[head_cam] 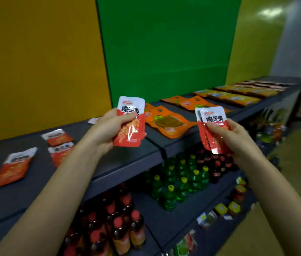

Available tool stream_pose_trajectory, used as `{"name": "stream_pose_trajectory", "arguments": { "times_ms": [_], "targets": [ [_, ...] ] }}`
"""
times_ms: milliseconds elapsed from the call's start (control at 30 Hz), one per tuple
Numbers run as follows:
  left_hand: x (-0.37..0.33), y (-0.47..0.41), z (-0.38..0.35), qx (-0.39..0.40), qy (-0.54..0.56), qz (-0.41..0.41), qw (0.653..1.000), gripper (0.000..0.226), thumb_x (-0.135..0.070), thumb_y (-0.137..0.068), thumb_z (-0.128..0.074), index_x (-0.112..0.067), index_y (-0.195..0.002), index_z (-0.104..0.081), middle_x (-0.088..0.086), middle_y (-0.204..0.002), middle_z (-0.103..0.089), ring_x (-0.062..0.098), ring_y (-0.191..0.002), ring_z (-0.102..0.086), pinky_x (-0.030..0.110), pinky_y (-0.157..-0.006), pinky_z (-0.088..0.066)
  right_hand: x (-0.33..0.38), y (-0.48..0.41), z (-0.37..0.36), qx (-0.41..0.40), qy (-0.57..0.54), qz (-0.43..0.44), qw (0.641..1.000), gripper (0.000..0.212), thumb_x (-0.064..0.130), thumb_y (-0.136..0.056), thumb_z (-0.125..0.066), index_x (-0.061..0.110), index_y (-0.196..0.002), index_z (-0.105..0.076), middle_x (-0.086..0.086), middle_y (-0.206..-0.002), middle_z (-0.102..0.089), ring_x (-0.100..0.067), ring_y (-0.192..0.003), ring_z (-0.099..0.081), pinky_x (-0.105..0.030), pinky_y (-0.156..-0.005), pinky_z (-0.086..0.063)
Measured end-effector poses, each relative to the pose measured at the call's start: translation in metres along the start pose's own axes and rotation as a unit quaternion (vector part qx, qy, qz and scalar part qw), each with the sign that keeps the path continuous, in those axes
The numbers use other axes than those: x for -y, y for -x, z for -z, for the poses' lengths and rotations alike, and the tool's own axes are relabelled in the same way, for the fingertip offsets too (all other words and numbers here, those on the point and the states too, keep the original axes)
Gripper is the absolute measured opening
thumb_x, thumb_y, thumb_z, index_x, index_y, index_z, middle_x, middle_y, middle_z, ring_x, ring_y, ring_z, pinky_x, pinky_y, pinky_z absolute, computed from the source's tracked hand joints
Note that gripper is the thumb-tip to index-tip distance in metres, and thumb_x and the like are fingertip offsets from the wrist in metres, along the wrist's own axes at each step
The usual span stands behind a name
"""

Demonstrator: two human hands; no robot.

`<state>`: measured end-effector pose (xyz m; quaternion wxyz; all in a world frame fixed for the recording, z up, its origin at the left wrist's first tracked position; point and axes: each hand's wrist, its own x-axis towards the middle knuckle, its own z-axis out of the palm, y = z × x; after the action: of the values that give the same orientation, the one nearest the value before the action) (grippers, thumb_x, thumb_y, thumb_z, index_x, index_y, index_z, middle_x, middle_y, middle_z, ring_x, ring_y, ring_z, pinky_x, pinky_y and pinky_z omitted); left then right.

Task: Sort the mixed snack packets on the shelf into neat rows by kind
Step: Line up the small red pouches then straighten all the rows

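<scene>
Head view: over a dark shelf [127,159], the left hand [107,128] has its grip curled round a red packet [131,124], thumb on its face; the right hand [234,139], further right, pinches a red pair [213,126], overlapped; three loose reds [13,167] lie askew on the shelf's near left; orange packets [168,122] lie further right; bottles [181,180] stand below. Best, I judge, to lay the held ones label-up beside the loose reds, edges squared, apart from the orange.

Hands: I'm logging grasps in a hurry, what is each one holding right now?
Left hand: grips the left red packet.
Right hand: pinches the right red packets, two overlapped.
</scene>
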<state>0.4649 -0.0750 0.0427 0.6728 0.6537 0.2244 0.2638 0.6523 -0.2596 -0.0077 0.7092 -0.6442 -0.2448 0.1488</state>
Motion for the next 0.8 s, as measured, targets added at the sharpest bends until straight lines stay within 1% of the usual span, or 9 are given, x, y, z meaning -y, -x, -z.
{"name": "stream_pose_trajectory", "arguments": {
  "times_ms": [100, 167, 267, 367, 467, 567, 667, 733, 800],
  "targets": [
    [0.024, -0.018, -0.071, 0.064, 0.026, 0.035, 0.997, 0.006, -0.01, -0.092, -0.051, -0.011, -0.097, -0.055, 0.003, -0.056, -0.07, 0.019, -0.046, -0.068, 0.025, -0.042, -0.053, -0.017, 0.006, 0.073, -0.064, -0.007, -0.039, 0.997, 0.009, 0.019, -0.086, -0.063, 0.017, -0.095, -0.063, 0.001, -0.082, -0.068, 0.001, -0.05, -0.064, -0.015, -0.048, -0.051],
    [0.043, -0.027, -0.121, 0.098, 0.026, 0.056, 0.993, 0.007, -0.01, -0.092, -0.053, -0.011, -0.098, -0.054, 0.004, -0.058, -0.07, 0.021, -0.048, -0.068, 0.026, -0.043, -0.054, -0.03, 0.008, 0.123, -0.101, -0.008, -0.051, 0.994, 0.016, 0.019, -0.086, -0.063, 0.016, -0.102, -0.062, 0.0, -0.083, -0.068, 0.0, -0.05, -0.064, -0.015, -0.048, -0.051],
    [0.078, -0.035, -0.194, 0.145, 0.015, 0.089, 0.985, 0.005, -0.01, -0.093, -0.051, -0.013, -0.094, -0.056, 0.005, -0.059, -0.07, 0.022, -0.049, -0.068, 0.027, -0.044, -0.055, -0.049, 0.014, 0.195, -0.152, 0.006, -0.058, 0.987, 0.022, 0.018, -0.086, -0.064, 0.013, -0.107, -0.062, 0.0, -0.084, -0.068, -0.002, -0.055, -0.065, -0.021, -0.056, -0.051],
    [0.117, -0.044, -0.255, 0.164, 0.013, 0.123, 0.979, 0.007, -0.008, -0.093, -0.05, -0.012, -0.093, -0.056, 0.009, -0.065, -0.069, 0.021, -0.048, -0.068, 0.027, -0.044, -0.055, -0.068, 0.02, 0.257, -0.187, 0.009, -0.075, 0.979, 0.027, 0.017, -0.085, -0.065, 0.009, -0.11, -0.063, -0.005, -0.091, -0.068, -0.014, -0.07, -0.063, -0.027, -0.064, -0.049],
    [0.144, -0.053, -0.308, 0.181, 0.003, 0.163, 0.97, 0.009, -0.009, -0.093, -0.051, -0.01, -0.101, -0.055, 0.014, -0.079, -0.066, 0.022, -0.049, -0.069, 0.027, -0.043, -0.054, -0.08, 0.022, 0.305, -0.215, 0.0, -0.092, 0.972, 0.025, 0.017, -0.085, -0.064, 0.011, -0.11, -0.063, -0.002, -0.091, -0.068, -0.013, -0.071, -0.062, -0.025, -0.061, -0.048],
    [0.157, -0.066, -0.356, 0.207, -0.009, 0.17, 0.963, 0.008, -0.011, -0.093, -0.051, -0.012, -0.099, -0.055, 0.013, -0.081, -0.066, 0.021, -0.05, -0.069, 0.026, -0.044, -0.054, -0.085, 0.014, 0.344, -0.247, -0.006, -0.096, 0.964, 0.026, 0.017, -0.086, -0.063, 0.011, -0.111, -0.062, 0.001, -0.088, -0.067, -0.01, -0.069, -0.06, -0.02, -0.057, -0.048],
    [0.167, -0.086, -0.4, 0.224, -0.021, 0.169, 0.96, 0.007, -0.012, -0.093, -0.051, -0.015, -0.097, -0.056, 0.012, -0.082, -0.067, 0.02, -0.051, -0.069, 0.027, -0.047, -0.056, -0.093, 0.001, 0.379, -0.277, -0.013, -0.092, 0.956, 0.025, 0.015, -0.087, -0.062, 0.011, -0.112, -0.062, 0.003, -0.086, -0.066, -0.009, -0.07, -0.059, -0.012, -0.051, -0.049],
    [0.176, -0.101, -0.428, 0.241, -0.024, 0.176, 0.954, 0.011, -0.012, -0.093, -0.051, -0.012, -0.104, -0.055, 0.012, -0.082, -0.067, 0.021, -0.052, -0.069, 0.029, -0.049, -0.058, -0.102, -0.008, 0.401, -0.289, -0.014, -0.097, 0.952, 0.025, 0.015, -0.087, -0.062, 0.011, -0.112, -0.062, 0.002, -0.087, -0.066, -0.009, -0.071, -0.06, -0.013, -0.053, -0.049],
    [0.189, -0.118, -0.457, 0.255, -0.025, 0.182, 0.949, 0.014, -0.011, -0.093, -0.051, -0.01, -0.108, -0.053, 0.013, -0.081, -0.065, 0.02, -0.05, -0.068, 0.027, -0.046, -0.056, -0.114, -0.018, 0.423, -0.302, -0.013, -0.11, 0.947, 0.027, 0.016, -0.086, -0.063, 0.01, -0.112, -0.061, 0.002, -0.088, -0.067, -0.009, -0.071, -0.061, -0.017, -0.057, -0.049]
  ]
}}
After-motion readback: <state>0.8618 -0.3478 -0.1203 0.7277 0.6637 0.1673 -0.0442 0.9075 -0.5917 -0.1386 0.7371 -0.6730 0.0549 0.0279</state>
